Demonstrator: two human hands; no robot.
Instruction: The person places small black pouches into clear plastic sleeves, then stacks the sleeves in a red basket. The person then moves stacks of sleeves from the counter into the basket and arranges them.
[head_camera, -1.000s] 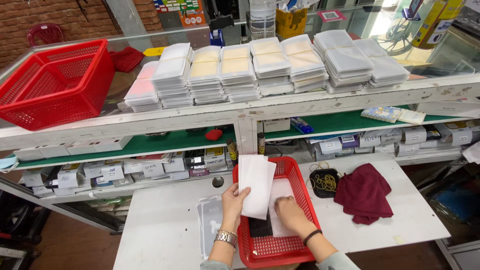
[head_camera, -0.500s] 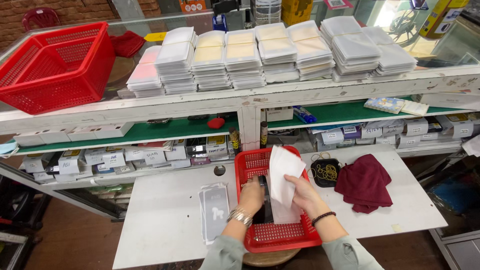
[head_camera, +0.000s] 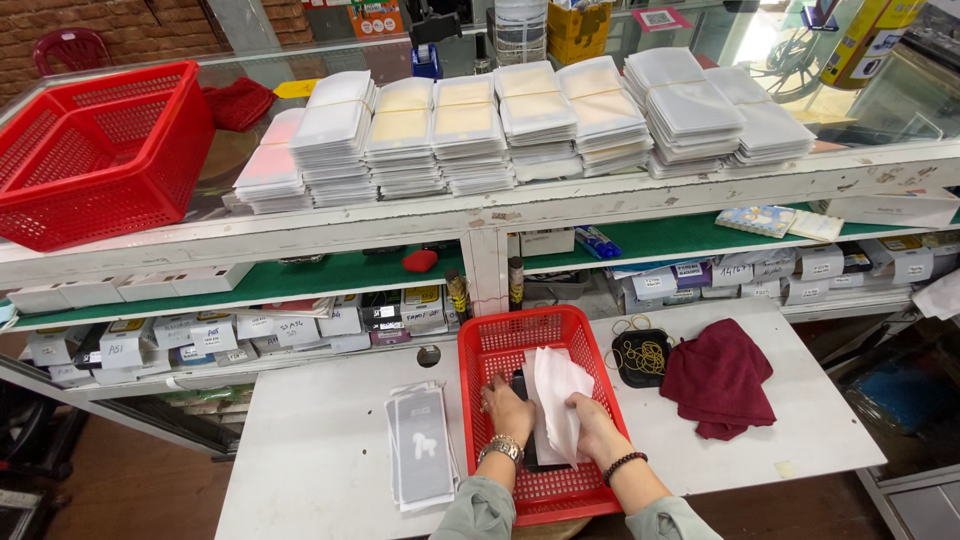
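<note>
White sleeves (head_camera: 556, 405): thin, light, floppy, slippery; right hand (head_camera: 592, 432) pinches their near edge, left hand (head_camera: 508, 408) flat in red basket (head_camera: 500, 340).

A maroon cloth (head_camera: 722, 376) lies beside a black tray of rubber bands (head_camera: 642, 357) on the white table (head_camera: 320, 450).

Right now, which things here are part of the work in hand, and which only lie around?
In the work:
- left hand, reaching into the small red basket
- right hand, holding the white sheets

Only lying around:
- stack of clear sleeves
- dark red cloth
- black dish of rubber bands
- large red basket
</note>
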